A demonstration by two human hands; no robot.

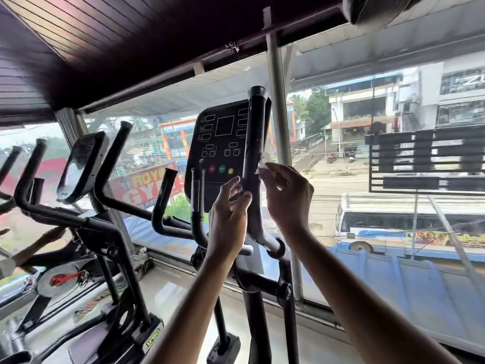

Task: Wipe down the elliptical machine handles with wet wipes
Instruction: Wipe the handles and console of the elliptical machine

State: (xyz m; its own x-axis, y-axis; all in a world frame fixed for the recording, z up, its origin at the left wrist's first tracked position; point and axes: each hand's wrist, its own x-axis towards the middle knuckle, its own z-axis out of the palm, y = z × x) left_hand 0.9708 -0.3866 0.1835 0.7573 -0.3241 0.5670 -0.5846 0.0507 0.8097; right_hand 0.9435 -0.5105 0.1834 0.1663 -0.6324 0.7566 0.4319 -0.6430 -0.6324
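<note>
Arms raised, left hand (227, 215) straight-fingered (thumb apart), right hand (287, 197) pinching a wipe (263, 164).

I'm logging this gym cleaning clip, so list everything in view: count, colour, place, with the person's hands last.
upright black elliptical handle: one, black, centre, before the window
flat black console panel: one, black with red, green and yellow buttons, just left of the handle
crumpled white wet wipe: one, white, against the handle's right side
neighbouring black exercise machine: one, black, left
grey metal pillar: one, grey, behind the handle
white and blue bus: one, on the street outside, right
left hand: touches the handle lower down
right hand: pinches the wipe
</note>
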